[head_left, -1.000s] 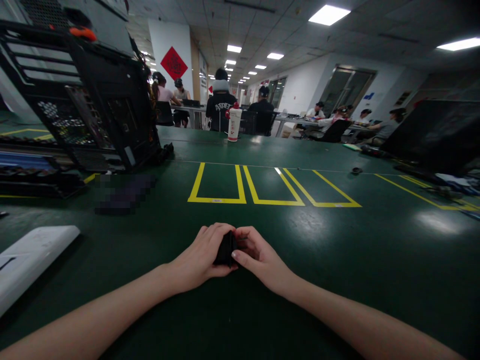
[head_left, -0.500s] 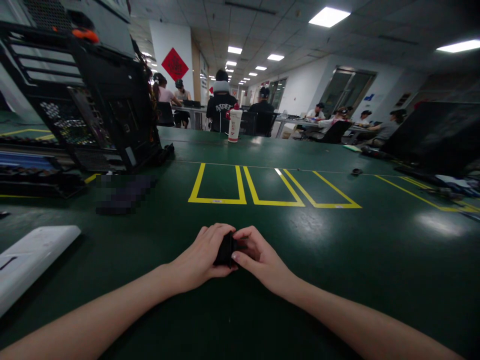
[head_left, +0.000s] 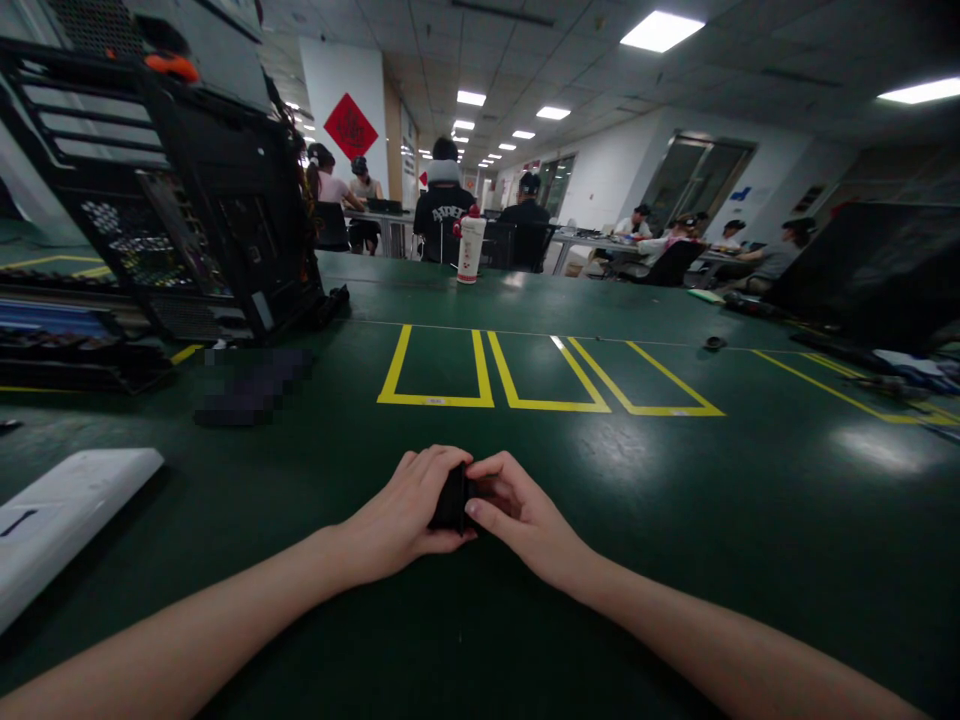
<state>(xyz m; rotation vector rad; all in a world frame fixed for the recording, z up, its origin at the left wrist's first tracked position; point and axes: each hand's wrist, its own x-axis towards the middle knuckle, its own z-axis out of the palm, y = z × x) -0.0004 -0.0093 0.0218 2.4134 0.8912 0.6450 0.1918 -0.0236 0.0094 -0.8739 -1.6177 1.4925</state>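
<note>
— Where are you working?
— Open room, people (head_left: 444, 210) seated at desks beyond. Green tabletop (head_left: 675, 560) in front of me. Three yellow tape outlines (head_left: 435, 402) just past my hands; paper cup (head_left: 469, 255) farther back. Open computer case (head_left: 255, 215) off to the left, pale slab (head_left: 75, 505) nearer me on that side.
— And the thing in your grip?
— Small boxy black part (head_left: 448, 503), low over the tabletop, between my palms. Can't tell if its underside touches down.
— Which hand has more of it?
— Left hand (head_left: 394, 515). Fingers closed over its far side, thumb along the near side; the body sits in that palm.
— The right hand (head_left: 536, 530)?
— Comes in from the opposite side. Thumb and forefinger drawn together at the part's right edge; lighter contact, I'd judge. Other fingers curl behind, partly hidden.
— How does it lie?
— A thin raised rim faces right, its edge running near to far, across the line between my hands. Long axis: can't tell, too much is covered.
</note>
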